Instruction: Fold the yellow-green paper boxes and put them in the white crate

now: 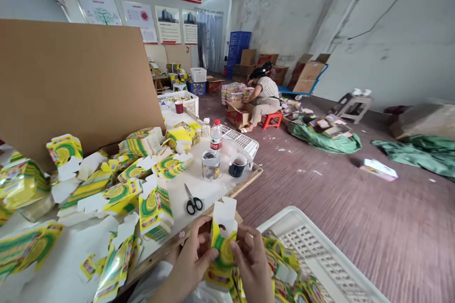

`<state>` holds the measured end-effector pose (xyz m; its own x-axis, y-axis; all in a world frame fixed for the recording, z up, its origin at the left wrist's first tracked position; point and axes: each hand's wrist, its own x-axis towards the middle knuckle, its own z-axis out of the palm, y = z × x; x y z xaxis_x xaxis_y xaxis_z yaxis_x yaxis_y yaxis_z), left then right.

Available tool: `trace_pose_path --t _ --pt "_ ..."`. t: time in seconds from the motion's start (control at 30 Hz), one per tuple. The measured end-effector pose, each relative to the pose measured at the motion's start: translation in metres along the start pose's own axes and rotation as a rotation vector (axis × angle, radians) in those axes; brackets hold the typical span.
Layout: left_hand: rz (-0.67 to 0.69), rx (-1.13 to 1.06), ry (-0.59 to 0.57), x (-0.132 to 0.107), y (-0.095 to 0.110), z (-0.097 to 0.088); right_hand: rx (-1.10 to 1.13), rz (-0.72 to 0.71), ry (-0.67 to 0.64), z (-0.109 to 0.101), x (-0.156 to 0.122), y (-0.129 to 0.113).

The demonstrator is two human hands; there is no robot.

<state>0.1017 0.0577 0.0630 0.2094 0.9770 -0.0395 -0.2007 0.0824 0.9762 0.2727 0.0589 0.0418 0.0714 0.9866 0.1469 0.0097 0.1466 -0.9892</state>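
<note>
A small yellow-and-green printed carton [223, 251] is held upright between my two hands, its white end flaps standing up at the top. My left hand [194, 258] grips its left side, thumb on the printed face. On the right edge, the fingers and thumb of my right hand [250, 255] close round the carton. Under and beside the right hand, a white plastic basket [309, 232] holds many similar cartons [284, 265]. On the table to the left lie stacks of flattened cartons [154, 210] and black-handled scissors [194, 202].
A red-capped water bottle [215, 137], a clear jar [211, 165] and a dark cup [237, 165] stand near the table's edge. A big cardboard sheet [78, 85] rises behind the cartons. Farther off, a person [263, 92] sits on a red stool [272, 120] by an open box [238, 114].
</note>
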Motion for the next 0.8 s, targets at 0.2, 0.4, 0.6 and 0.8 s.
trace_pose_path --t 0.2,0.4,0.6,0.8 --pt "-0.116 -0.117 -0.234 -0.014 0.011 -0.024 -0.105 -0.009 -0.204 0.004 -0.006 -0.018" --pt "-0.139 -0.173 -0.253 -0.035 0.01 -0.055 -0.181 -0.065 -0.211 0.042 -0.015 -0.017" --pt "-0.082 -0.151 -0.192 -0.055 -0.009 -0.077 -0.211 -0.201 -0.217 0.06 -0.014 -0.022" --pt "0.018 0.041 -0.058 -0.059 -0.021 -0.088 -0.31 -0.025 -0.425 0.062 -0.015 -0.021"
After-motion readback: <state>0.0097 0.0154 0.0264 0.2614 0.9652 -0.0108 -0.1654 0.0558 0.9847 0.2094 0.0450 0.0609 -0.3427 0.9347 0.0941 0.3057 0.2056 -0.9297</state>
